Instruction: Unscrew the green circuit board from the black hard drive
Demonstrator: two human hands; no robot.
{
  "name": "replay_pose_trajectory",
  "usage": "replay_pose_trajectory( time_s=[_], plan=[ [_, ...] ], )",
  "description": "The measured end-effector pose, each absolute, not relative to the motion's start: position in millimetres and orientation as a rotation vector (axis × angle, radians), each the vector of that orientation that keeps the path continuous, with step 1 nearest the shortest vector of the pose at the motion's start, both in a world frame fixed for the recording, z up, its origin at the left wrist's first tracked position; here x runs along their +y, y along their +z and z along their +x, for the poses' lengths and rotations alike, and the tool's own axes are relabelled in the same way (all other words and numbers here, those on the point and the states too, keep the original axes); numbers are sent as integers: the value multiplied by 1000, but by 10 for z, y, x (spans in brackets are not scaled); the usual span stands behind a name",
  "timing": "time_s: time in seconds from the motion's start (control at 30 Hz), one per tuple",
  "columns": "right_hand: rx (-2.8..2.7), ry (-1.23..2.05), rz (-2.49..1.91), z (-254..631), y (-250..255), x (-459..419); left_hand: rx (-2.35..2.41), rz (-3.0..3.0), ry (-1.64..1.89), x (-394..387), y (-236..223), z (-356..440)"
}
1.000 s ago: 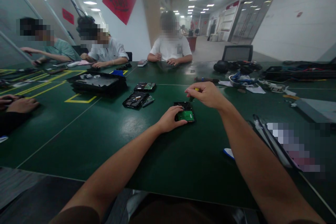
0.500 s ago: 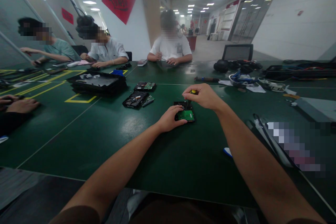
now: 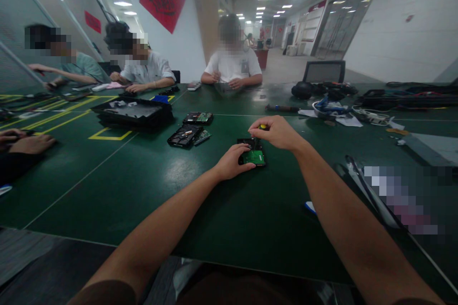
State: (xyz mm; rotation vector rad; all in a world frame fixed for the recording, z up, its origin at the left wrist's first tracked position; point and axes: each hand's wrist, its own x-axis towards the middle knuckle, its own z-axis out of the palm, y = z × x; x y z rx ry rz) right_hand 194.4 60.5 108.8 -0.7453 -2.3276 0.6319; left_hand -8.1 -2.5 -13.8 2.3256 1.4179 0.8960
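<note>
On the green table lies a hard drive (image 3: 255, 157) with its green circuit board facing up. My left hand (image 3: 233, 162) grips its left side, thumb along the near edge and fingers over the far part. Above the drive's far end, my right hand (image 3: 277, 131) is closed around a screwdriver (image 3: 264, 127) with a yellow-topped handle. The screwdriver points down at the drive; its tip is too small to make out. Left of my hands are another hard drive (image 3: 198, 117), an opened black drive casing (image 3: 184, 135) and a loose circuit board (image 3: 202, 137).
A stack of black trays (image 3: 132, 113) holds small white pieces at the left. Cables and a bowl (image 3: 327, 108) lie at the far right, near a dark rod-shaped tool (image 3: 282, 108). Several people sit around the table; another person's hands (image 3: 34, 143) rest at the left edge.
My right hand has dipped very slightly over the drive, still around the screwdriver. My left hand and the drive have stayed in place.
</note>
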Motion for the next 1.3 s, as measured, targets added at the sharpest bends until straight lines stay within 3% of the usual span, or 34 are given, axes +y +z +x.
replay_pose_trajectory(
  time_s=[1.3],
  plan=[
    [-2467, 650, -712, 1961, 1163, 572, 1419, 2347, 901, -37, -142, -89]
  ],
)
